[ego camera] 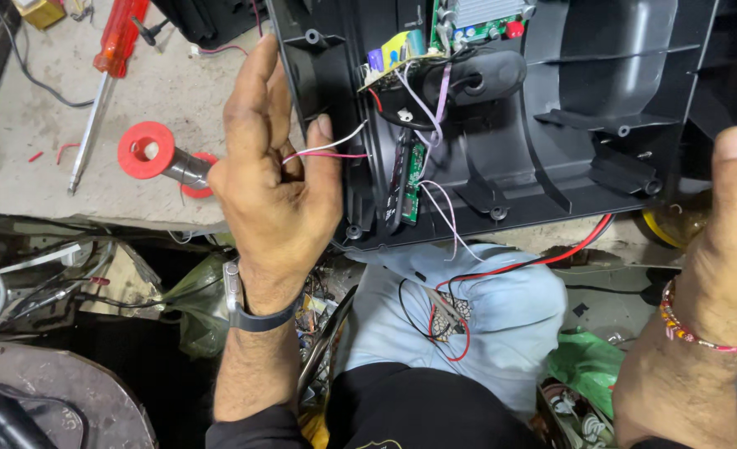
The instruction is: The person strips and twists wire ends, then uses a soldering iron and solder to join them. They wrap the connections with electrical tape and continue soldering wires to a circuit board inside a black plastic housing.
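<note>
Black plastic housing (551, 125) lies open side up, half on the worktop (44, 166), half over the person's lap. That puts the inner ribs, screw bosses and boards in plain sight and within reach.

Left hand (273, 183) clamps the housing's left edge: fingers laid along the wall, thumb curled in over a thin white and pink wire pair (335, 148), pinning them against the rim, probably to keep them out of the way. Grip is closed on edge and wires. Right hand (722, 274) sits at the right edge; only thumb and wrist show, so I can't tell what that grip is doing. Likely steadying the far side.

Inside: green circuit board (414, 179) standing on edge in a slot, another board top centre (481, 21) with a finned metal heatsink, yellow and purple parts on a small tilted board (393, 58). Housing is matte moulded plastic, curved ribs.

Red and black leads (502, 270) trail out the bottom edge over light blue cloth (485, 316).

On the worktop left: red-handled screwdriver (106, 71), red solder spool (156, 154). Surface is rough, dusty concrete-like.
</note>
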{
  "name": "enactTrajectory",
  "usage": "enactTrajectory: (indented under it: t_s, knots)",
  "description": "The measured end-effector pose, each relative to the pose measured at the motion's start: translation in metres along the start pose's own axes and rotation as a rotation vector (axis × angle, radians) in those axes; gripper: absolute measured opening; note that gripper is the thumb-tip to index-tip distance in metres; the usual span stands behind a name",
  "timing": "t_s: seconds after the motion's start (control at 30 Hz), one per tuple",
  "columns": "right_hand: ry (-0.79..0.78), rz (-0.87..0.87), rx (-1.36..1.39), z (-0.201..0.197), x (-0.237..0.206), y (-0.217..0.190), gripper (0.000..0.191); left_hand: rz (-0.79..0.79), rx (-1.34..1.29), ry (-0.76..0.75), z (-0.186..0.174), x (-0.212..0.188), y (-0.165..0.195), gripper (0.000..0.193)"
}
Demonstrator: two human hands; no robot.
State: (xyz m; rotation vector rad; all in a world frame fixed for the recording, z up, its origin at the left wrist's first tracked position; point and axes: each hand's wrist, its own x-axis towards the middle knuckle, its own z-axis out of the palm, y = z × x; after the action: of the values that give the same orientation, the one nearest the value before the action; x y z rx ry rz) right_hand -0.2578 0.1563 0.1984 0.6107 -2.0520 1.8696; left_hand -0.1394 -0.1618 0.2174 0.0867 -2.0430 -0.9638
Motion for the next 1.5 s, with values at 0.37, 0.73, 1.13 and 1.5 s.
enactTrajectory:
  t_s: [0.37, 0.73, 1.13, 1.5]
  knots:
    - [0.181, -0.106, -0.243, -0.009, 0.008, 0.037, 0.013, 0.627, 0.449, -0.402, -0.001, 0.048, 0.055, 0.020]
    - [0.123, -0.121, 0.049, 0.007, 0.008, -0.014, 0.031, 0.680, 0.414, -0.692, 0.007, 0.095, 0.055, 0.009]
    - [0.189, -0.596, -0.195, 0.042, -0.007, -0.038, 0.076, 0.432, -0.068, -0.369, -0.016, 0.062, 0.030, 0.028]
    - [-0.075, -0.612, 0.009, 0.138, -0.046, -0.059, 0.123, 0.426, -0.105, -0.254, -0.012, 0.055, 0.017, 0.035]
